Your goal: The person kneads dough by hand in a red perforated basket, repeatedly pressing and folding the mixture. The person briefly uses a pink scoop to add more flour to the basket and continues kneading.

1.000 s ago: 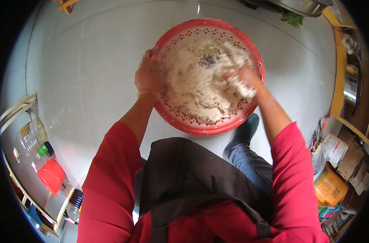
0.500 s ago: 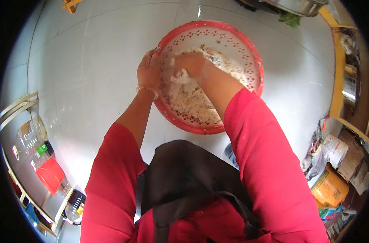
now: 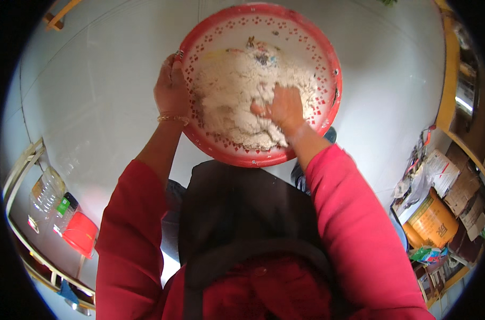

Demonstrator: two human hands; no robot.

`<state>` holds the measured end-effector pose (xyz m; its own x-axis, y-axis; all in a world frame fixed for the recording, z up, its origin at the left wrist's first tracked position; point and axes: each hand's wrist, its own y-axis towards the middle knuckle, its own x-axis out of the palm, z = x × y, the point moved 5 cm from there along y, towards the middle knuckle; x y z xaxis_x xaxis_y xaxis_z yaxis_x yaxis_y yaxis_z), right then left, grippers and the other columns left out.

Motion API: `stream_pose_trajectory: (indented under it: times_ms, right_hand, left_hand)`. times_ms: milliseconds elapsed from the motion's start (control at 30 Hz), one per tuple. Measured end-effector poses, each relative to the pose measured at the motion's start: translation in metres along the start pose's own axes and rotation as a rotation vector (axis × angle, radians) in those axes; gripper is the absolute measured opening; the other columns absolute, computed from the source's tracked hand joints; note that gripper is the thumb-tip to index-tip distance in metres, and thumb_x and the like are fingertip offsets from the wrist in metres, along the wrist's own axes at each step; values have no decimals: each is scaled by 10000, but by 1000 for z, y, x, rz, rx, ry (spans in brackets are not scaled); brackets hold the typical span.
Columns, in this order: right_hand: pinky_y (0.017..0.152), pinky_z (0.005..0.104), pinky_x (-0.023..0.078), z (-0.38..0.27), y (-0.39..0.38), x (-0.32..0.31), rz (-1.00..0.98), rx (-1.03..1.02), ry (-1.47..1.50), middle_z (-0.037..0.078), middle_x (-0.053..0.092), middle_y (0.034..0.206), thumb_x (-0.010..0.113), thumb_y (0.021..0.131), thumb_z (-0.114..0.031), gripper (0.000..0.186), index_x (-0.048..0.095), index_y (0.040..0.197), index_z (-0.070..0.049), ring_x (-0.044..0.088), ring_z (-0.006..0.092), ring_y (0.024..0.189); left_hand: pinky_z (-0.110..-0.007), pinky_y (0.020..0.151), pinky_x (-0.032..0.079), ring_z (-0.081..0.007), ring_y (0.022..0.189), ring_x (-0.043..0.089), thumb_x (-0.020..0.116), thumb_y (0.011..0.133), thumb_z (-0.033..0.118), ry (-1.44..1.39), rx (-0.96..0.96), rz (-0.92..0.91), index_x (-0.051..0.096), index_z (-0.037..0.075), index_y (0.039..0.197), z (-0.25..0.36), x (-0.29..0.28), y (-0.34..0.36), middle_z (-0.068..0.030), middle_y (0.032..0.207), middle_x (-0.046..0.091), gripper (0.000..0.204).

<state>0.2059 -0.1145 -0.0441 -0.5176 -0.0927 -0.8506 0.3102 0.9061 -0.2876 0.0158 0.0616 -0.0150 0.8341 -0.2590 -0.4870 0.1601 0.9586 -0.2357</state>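
Red enamel-look rim, pale inside with small red diamonds: that's your basin (image 3: pixel 253 161), right out in front of you, just beyond the dark apron (image 3: pixel 242 208)! Your left hand (image 3: pixel 171 93) is clamped on its left edge, thumb up by the rim, a bracelet (image 3: pixel 171 118) round the wrist. And look at your right hand (image 3: pixel 284 109), down in the pale, crumbly dough (image 3: pixel 226 101), right of the middle! Thumb points out to the left, fingertips sink into the mix, so whether they're squeezing a lump, I cannot tell. The dough spreads across the middle and lower part of the basin, lumpy toward you, with a dark, multicoloured patch (image 3: pixel 264 57) showing near its far side. Both your red sleeves (image 3: pixel 130 213) frame the action, forearms bare below them! Over on your left, a clear bottle (image 3: pixel 48 194) and a red tub (image 3: pixel 80 234) sit near each other; away to your right, a yellow bucket (image 3: pixel 434 221) lies tilted beside pieces of cardboard (image 3: pixel 461 194), well apart from your hands.
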Motion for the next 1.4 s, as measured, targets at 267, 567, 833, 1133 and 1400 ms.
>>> stream_pose_trajectory:
  times_ms: [267, 567, 833, 1133, 1400]
  right_hand:
    - [682, 424, 502, 5, 60, 2, -223, -89, -162, 126, 681, 738, 653, 710, -614, 492, 730, 877, -158, 668, 299, 712]
    - [729, 452, 524, 4, 110, 13, 162, -331, -117, 102, 676, 911, 726, 755, -478, 465, 674, 1132, -212, 668, 322, 822]
    - [967, 415, 482, 5, 65, -31, -179, 90, 128, 157, 657, 1194, 679, 861, -420, 538, 601, 1277, -88, 640, 284, 1084]
    - [1017, 363, 438, 5, 120, -12, -98, 54, 859, 124, 642, 1285, 536, 962, -359, 405, 641, 1300, -163, 596, 260, 1178]
    - [884, 446, 496, -118, 63, 28, -506, -211, -274, 90, 706, 1133, 698, 785, -478, 436, 750, 1055, -139, 662, 278, 1070]
  left_hand:
    - [-316, 956, 457, -218, 1107, 623, 499, 1008, 274, 92, -59, -3, 573, 34, 1313, 9, 1, 0, -128, 1211, 660, 395]
    - [-306, 908, 475, -178, 1006, 619, 512, 1018, 286, 18, 147, -10, 612, 47, 1250, 3, 2, 1, -81, 1124, 680, 347]
    - [-389, 930, 473, -308, 1078, 633, 455, 1003, 403, 180, 24, 10, 597, 165, 1297, 3, 3, -3, -124, 1169, 679, 404]
    - [-332, 956, 466, -231, 1112, 620, 487, 1019, 298, 108, 28, -42, 577, 54, 1318, -7, 3, -2, -142, 1231, 654, 397]
    - [-421, 957, 461, -346, 1124, 611, 454, 986, 418, 157, -10, -9, 580, 144, 1326, -5, 2, -2, -145, 1198, 668, 455]
